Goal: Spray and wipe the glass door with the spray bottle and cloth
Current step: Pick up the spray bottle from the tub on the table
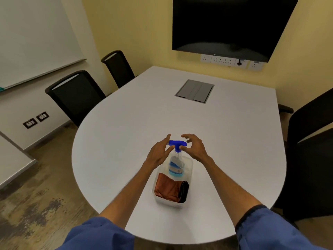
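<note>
The white table (180, 114) fills the middle of the view, and a clear plastic tub (169, 204) is set close to its rounded near edge. In the tub's near end an orange-brown cloth (167, 188) is folded beside a black cloth (184, 191); at its far end the spray bottle (175, 166) is stood upright. No glass door is in view. The left hand (160, 150) and the right hand (194, 148) are held either side of the blue trigger head (177, 143), fingers spread and loosely curved, nothing gripped; whether the left fingertips touch the nozzle cannot be told. The pick-up is judged to be the step in hand. It is best done with one hand closed round the neck under the head, the trigger left unsqueezed, the bottle lifted straight up so the light tub is not dragged, and the other hand freed for the cloth.
</note>
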